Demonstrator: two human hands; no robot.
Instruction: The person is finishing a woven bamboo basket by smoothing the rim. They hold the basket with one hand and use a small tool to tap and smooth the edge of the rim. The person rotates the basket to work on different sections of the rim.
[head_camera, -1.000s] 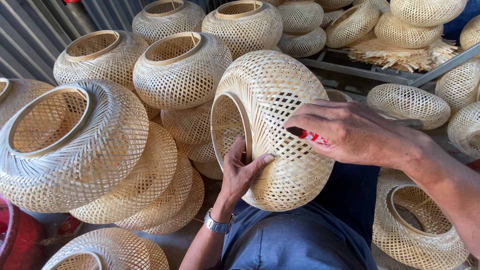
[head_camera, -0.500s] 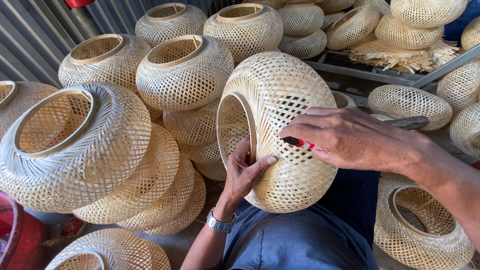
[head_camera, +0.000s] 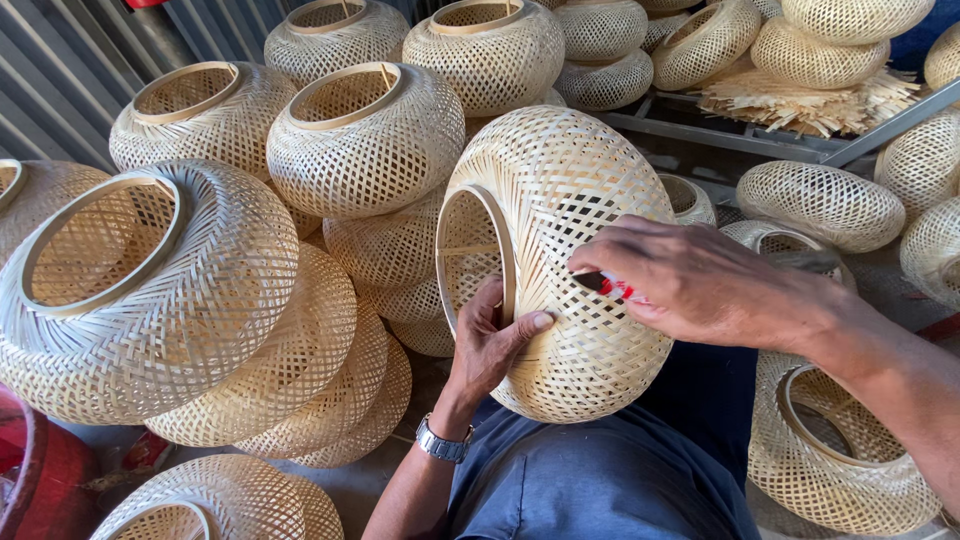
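My left hand (head_camera: 492, 345) grips the rim of the woven basket (head_camera: 570, 250) resting on my lap, thumb pressed on its outside, fingers curled inside the opening; my right hand (head_camera: 700, 280) lies across the basket's side, fingers pinched together on a small red-and-white tool (head_camera: 615, 288); left of the basket stands a stack of baskets (head_camera: 200, 300); behind it, bamboo strips (head_camera: 800, 100).

Both forearms are bare, with no sleeve in view. The left hand (head_camera: 490, 345) wears no glove, and a metal wristwatch (head_camera: 441, 441) with a silver link band sits on its wrist. The right hand (head_camera: 700, 280) is also without glove or ring. The lap is covered with dark blue cloth (head_camera: 610, 480), probably trousers, though the lower frame cuts it off.
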